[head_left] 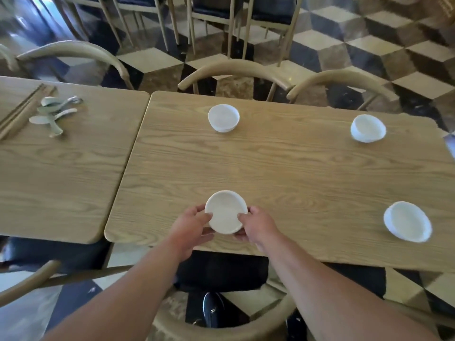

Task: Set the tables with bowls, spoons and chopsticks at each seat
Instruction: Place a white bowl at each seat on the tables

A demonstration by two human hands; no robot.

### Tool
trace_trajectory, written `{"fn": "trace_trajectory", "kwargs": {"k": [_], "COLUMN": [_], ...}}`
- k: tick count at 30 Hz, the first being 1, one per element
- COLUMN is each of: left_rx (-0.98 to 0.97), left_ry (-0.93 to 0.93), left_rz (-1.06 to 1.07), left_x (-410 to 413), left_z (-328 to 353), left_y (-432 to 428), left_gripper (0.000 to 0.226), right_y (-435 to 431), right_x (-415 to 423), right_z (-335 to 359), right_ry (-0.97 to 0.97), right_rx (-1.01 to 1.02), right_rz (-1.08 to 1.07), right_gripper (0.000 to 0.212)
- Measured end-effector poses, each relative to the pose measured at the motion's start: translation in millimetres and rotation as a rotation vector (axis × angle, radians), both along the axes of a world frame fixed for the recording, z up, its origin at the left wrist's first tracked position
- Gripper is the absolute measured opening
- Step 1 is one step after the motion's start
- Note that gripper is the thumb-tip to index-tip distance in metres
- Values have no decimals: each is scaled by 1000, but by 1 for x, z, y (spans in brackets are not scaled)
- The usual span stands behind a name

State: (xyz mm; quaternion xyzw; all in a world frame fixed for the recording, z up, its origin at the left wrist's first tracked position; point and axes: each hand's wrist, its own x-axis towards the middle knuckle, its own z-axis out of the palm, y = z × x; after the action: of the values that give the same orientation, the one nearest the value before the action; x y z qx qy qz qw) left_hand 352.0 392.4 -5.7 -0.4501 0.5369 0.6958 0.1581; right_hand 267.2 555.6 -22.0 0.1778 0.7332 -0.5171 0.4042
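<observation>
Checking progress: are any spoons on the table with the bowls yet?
No, the spoons lie piled by the chopsticks on the other table.

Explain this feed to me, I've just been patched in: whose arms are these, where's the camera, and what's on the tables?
No machine here: a person wears one camera on the head, looking forward and down, so the bare arms are theirs. The left hand and right hand hold a white bowl by its sides near the front edge of the right table; whether it rests on the wood yet, I cannot tell. Three others stand on that table: the far-left bowl, the far-right bowl and the near-right bowl. On the left table lie spoons and chopsticks, not yet laid out.
</observation>
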Motion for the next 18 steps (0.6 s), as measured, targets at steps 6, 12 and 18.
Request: {"fn": "trace_trajectory", "kwargs": {"k": [6,12,18], "left_rx": [-33,-31,-194], "left_ry": [-7,-30,-114], "left_rz": [-23,-15,-54], "left_x": [7,1,-9], "left_z": [-14,-23,5], "left_y": [-16,-18,8], "left_gripper": [32,38,63], "right_y": [-18,-20,-3], "right_x": [6,4,-2], "right_z": [-16,-23,-12], "right_ry": [-44,-56,-48], "right_rx": [-1,-18,22], "right_rz": [-4,-41,50], "right_gripper": [14,23,70]}}
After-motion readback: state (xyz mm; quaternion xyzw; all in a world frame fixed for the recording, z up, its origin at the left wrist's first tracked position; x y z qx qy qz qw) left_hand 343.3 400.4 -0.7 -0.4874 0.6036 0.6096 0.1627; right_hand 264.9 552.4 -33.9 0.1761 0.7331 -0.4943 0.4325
